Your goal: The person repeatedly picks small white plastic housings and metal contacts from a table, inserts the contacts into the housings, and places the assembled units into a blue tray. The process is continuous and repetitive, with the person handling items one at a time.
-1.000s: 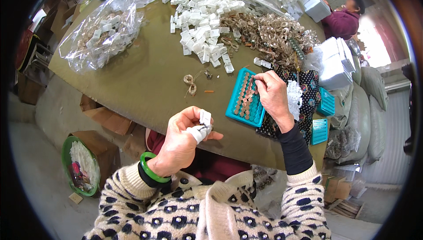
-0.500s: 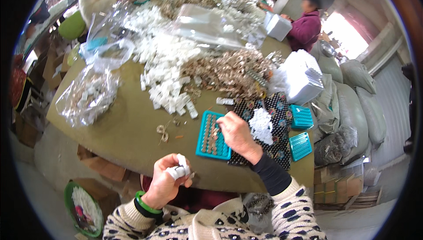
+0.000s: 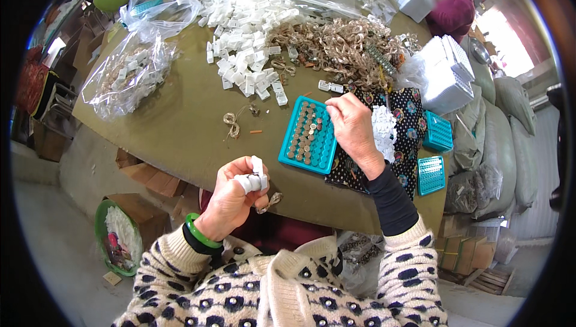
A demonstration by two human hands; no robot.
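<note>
Head view, watched from my remote post: an olive-brown table (image 3: 180, 132) spreads across most of what I see, with pale sacks (image 3: 507, 147) stacked on the floor beyond its right edge. On its far side I have a broad heap of white plastic cases (image 3: 246, 36), and next to it a heap of beige cords (image 3: 342, 42). A clear bag (image 3: 129, 75) of mixed pieces sits toward the left; a white stack (image 3: 447, 75) stands at the right. Near that stack lies a black patterned cloth (image 3: 411, 117) bearing a pile of small white parts (image 3: 383, 130).

One teal tray (image 3: 326, 142) rests slightly turned against the cloth's left side. Over its upper right edge I see the right hand (image 3: 357, 129), thumb and forefinger drawn together; whether they pinch anything, I cannot tell.

Left of the tray and nearer the body, the left hand (image 3: 231, 194) has its fingers curled firmly around a small white case (image 3: 259, 171), held up off the table. A coil of cord (image 3: 273, 202) shows just beside those fingertips. Another loop (image 3: 231, 125) lies farther out, near an orange stick (image 3: 256, 131). Smallest are the brownish discs (image 3: 303, 135), seated in rows toward the tray's left side.
</note>
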